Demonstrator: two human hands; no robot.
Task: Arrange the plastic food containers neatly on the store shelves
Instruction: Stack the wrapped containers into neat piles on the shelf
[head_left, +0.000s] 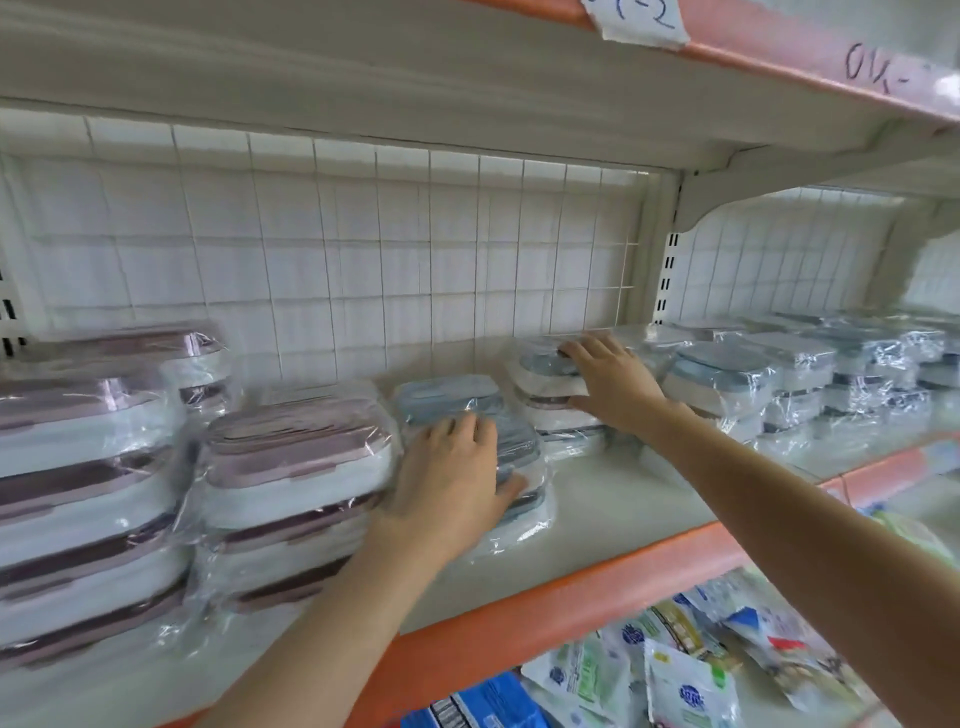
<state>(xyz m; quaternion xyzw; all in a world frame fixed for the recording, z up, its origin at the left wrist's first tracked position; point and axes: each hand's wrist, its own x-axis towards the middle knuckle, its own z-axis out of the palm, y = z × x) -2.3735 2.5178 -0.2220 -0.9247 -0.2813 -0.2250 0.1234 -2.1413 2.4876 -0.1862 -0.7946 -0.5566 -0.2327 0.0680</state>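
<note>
- The left hand (452, 467) lies with fingers spread on the blue-lidded container stack (467, 410), thumb hooked at its near-right corner, at about 6 o'clock on the shelf (597, 514).
- The right hand (613, 379), fingers loosely spread, rests on the wrapped stack (545, 384) at 2 o'clock.
- Pink-lidded container stacks (291, 467) stand at 9 o'clock.
- Each stack looks light and stiff, but the shrink-wrap is probably slippery; holding the rigid side walls or corners should be safer than the film.
</note>
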